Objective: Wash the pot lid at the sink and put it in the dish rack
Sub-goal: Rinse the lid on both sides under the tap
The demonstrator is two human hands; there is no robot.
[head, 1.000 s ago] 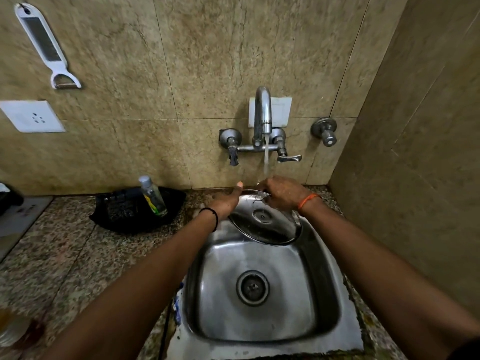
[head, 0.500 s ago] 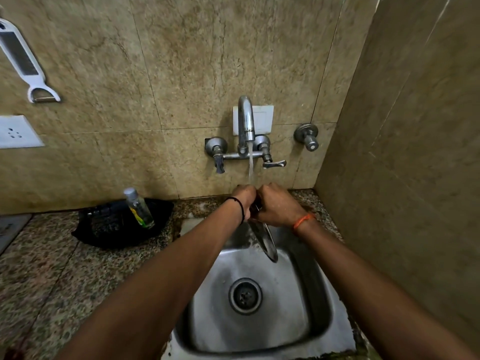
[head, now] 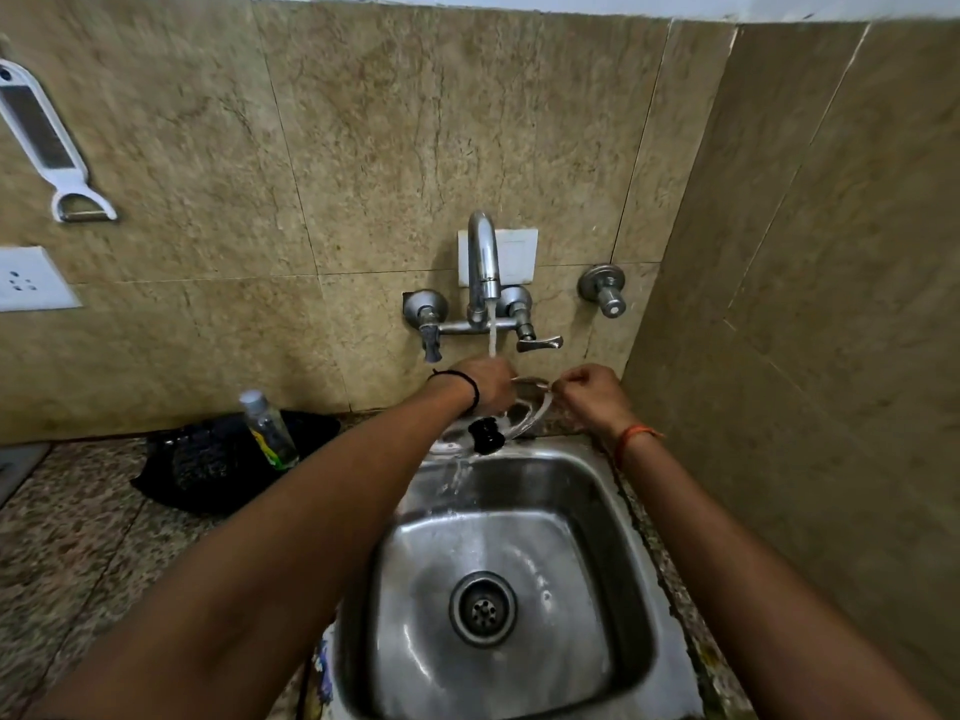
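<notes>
My left hand is under the running tap, at the back edge of the sink. It lies over the pot lid, fingers bent down on the far side. Whether they curl round the rim or only press on it I cannot tell; the lid is blurred. My right hand holds the lid's right edge, fingers and thumb pinched on the rim. The lid is tilted, held above the sink's rear rim, with its black knob facing me. Water runs off the lid's lower edge into the basin, toward the drain.

On the counter to the left, a clear bottle leans on a black cloth. A white peeler hangs on the wall above a white socket. A separate valve sits right of the tap.
</notes>
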